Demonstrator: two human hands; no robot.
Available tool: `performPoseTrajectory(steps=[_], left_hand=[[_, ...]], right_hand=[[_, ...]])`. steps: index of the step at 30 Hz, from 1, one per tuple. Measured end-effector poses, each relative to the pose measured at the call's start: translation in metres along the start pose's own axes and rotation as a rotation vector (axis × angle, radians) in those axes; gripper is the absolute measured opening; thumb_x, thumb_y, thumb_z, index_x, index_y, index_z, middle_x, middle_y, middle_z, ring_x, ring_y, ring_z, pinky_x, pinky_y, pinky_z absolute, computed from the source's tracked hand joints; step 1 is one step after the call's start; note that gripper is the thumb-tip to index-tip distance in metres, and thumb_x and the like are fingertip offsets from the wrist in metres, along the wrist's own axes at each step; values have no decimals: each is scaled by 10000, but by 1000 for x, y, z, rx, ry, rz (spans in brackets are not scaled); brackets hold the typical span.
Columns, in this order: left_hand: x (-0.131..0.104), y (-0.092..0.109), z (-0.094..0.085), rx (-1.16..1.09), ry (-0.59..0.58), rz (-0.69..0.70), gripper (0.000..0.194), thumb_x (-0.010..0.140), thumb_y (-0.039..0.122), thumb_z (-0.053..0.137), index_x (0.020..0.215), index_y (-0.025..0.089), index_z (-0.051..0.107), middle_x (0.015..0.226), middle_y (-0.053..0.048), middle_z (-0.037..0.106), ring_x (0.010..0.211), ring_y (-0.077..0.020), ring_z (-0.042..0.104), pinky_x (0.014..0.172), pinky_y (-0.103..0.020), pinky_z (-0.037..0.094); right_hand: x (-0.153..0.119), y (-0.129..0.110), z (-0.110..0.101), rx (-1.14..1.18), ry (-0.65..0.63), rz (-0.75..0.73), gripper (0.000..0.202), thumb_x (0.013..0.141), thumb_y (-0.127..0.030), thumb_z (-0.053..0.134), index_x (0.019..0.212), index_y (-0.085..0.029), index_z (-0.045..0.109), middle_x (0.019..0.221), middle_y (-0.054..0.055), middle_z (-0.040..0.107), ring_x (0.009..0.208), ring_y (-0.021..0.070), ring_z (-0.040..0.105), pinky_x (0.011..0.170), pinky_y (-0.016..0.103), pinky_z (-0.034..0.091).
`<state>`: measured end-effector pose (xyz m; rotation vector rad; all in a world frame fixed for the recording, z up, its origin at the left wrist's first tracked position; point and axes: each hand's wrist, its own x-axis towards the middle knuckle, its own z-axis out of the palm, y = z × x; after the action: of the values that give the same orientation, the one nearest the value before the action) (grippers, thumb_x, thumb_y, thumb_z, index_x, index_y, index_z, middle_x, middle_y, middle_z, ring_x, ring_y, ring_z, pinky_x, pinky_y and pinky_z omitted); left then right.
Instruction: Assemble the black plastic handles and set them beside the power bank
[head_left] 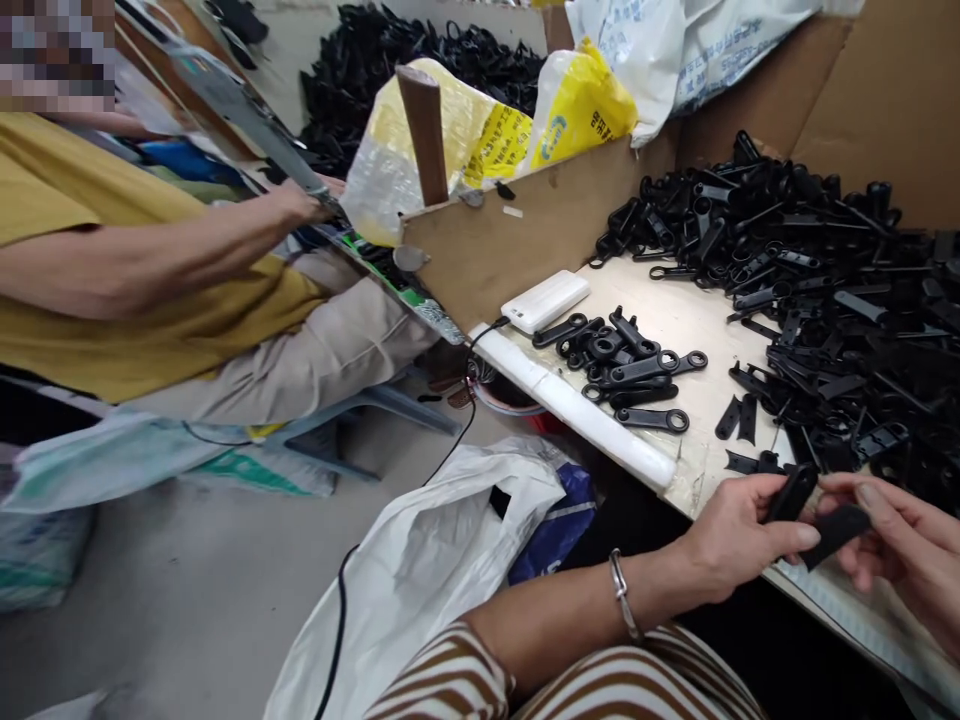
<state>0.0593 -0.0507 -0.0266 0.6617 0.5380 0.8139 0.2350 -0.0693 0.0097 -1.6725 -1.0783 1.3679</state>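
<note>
Near the table's front edge, my left hand (731, 540) is closed on a black plastic handle part (793, 494), gripped between thumb and fingers. Opposite it, my right hand (911, 535) pinches a flat black plastic cover (836, 534). The two parts are close together, and I cannot tell whether they touch. Just beyond my hands lie a few loose black covers (747, 418). To their left is a small pile of black ring-ended handles (626, 365), and a large heap of similar black parts (825, 280) fills the right side of the table.
A white power bank (546, 300) with a black cable lies by a cardboard divider (525, 225). White foam (570, 405) lines the table edge. Below hangs a white plastic bag (427, 550). On the left sits another person in a yellow shirt (150, 300); more black parts (420, 50) lie behind.
</note>
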Motion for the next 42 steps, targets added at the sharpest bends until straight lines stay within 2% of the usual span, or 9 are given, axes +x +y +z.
performPoseTrajectory(steps=[3, 6, 9, 15, 23, 28, 35, 39, 42], left_hand=[[0, 2, 0, -3, 63, 43, 432, 600, 361, 824, 906, 90, 684, 785, -20, 591, 658, -95, 495, 594, -226, 385], [-1, 5, 0, 13, 37, 38, 432, 629, 362, 821, 933, 90, 679, 770, -24, 609, 676, -105, 526, 595, -216, 391], [0, 7, -2, 1, -5, -17, 438, 718, 461, 761, 945, 94, 683, 805, -62, 649, 699, -126, 560, 611, -227, 411], [0, 9, -2, -110, -12, -89, 447, 782, 528, 683, 915, 101, 691, 819, -85, 674, 668, -124, 566, 633, -241, 433], [-5, 8, -5, -5, -55, -49, 420, 798, 517, 672, 837, 99, 691, 727, -43, 613, 665, -120, 531, 646, -244, 422], [-3, 11, -11, 27, -132, -90, 462, 788, 566, 657, 808, 105, 663, 790, -63, 622, 686, -130, 544, 684, -265, 429], [-6, 23, -13, 438, -282, 20, 398, 854, 530, 570, 812, 135, 604, 758, -13, 533, 724, -136, 477, 694, -262, 388], [-9, 24, -11, 629, -232, 80, 280, 925, 366, 463, 758, 152, 534, 711, 10, 490, 682, -120, 448, 657, -245, 366], [-10, 22, -9, 729, -180, 94, 238, 935, 320, 445, 785, 156, 531, 682, 22, 474, 651, -112, 432, 627, -235, 362]], right_hand=[[-8, 11, 24, 19, 275, -68, 507, 704, -551, 751, 1102, -242, 698, 841, 58, 723, 568, 164, 653, 566, 295, 594], [-14, 18, 37, -90, 475, -187, 434, 701, -484, 767, 1049, -227, 730, 982, 62, 725, 590, 135, 642, 598, 277, 580], [-15, 19, 33, -39, 459, -277, 312, 707, -405, 777, 957, -221, 753, 1051, 63, 708, 587, 116, 630, 624, 284, 567], [-24, 7, 30, 148, 379, -337, 216, 712, -317, 790, 903, -221, 758, 762, 10, 691, 563, 116, 610, 580, 262, 545], [-15, 2, 51, -246, 469, -471, 222, 822, -264, 670, 1034, -244, 733, 930, 18, 650, 757, 131, 618, 660, 243, 543], [-15, 2, 44, -402, 369, -505, 207, 874, -239, 615, 1046, -240, 730, 1039, 30, 681, 839, 134, 640, 677, 225, 531], [-22, -2, 41, -564, 362, -593, 183, 897, -206, 602, 1039, -222, 715, 1022, 23, 704, 912, 150, 652, 857, 268, 506], [-21, -1, 40, -538, 328, -510, 193, 909, -282, 586, 1049, -226, 707, 1061, 31, 696, 896, 157, 656, 793, 263, 524], [-20, 2, 39, -484, 252, -422, 276, 933, -335, 524, 1129, -225, 684, 1182, 46, 675, 1065, 184, 631, 919, 292, 499]])
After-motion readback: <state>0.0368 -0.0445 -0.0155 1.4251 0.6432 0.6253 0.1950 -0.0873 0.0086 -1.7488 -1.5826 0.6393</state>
